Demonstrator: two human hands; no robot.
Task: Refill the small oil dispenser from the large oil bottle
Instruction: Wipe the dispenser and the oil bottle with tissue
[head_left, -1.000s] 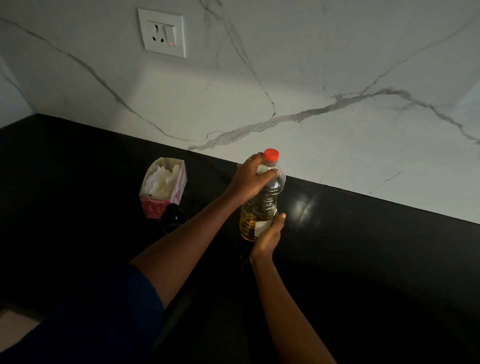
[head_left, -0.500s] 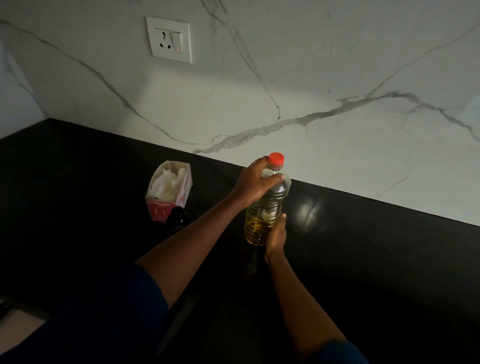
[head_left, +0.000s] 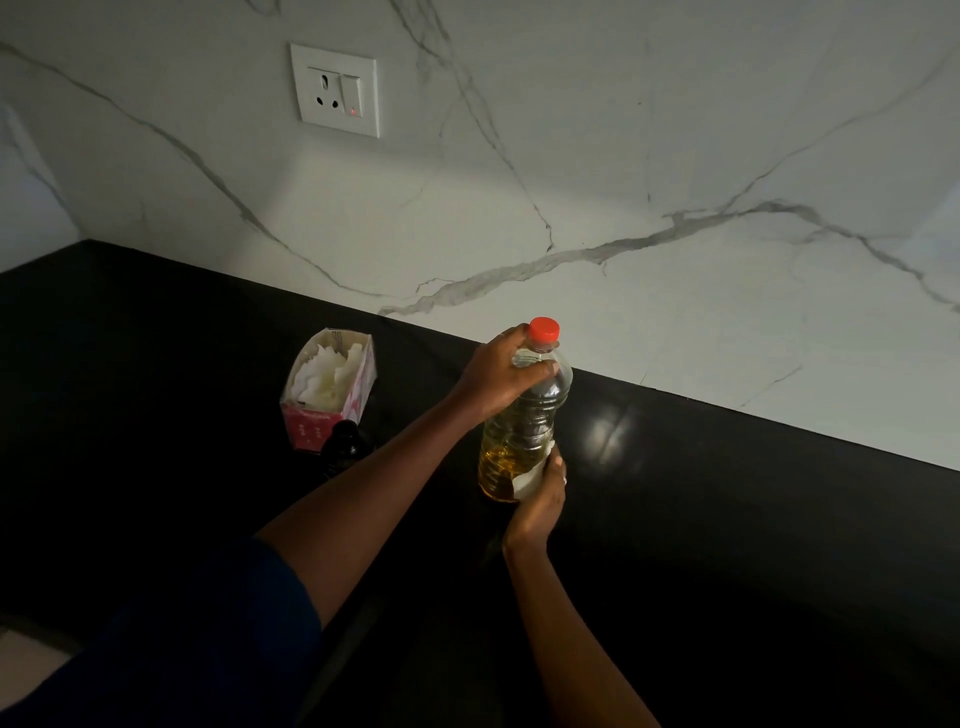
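Note:
The large oil bottle (head_left: 524, 426), clear plastic with a red cap (head_left: 544, 329) and yellow oil in its lower part, stands upright on the black counter (head_left: 727, 519). My left hand (head_left: 501, 376) grips its shoulder just under the cap. My right hand (head_left: 540, 499) wraps round the bottle's base and holds a white tissue (head_left: 527, 480) against it. The small oil dispenser (head_left: 345, 447), dark and hard to make out, stands left of the bottle, just in front of the tissue box.
An open pink tissue box (head_left: 332, 389) with white tissues sits at the back left of the counter. A marble wall with a socket (head_left: 337, 91) rises right behind. The counter's near edge lies at the lower left.
My right hand has slid a little lower on the bottle and the white tissue shows under it again. My left hand keeps its grip near the cap. The bottle stays upright.

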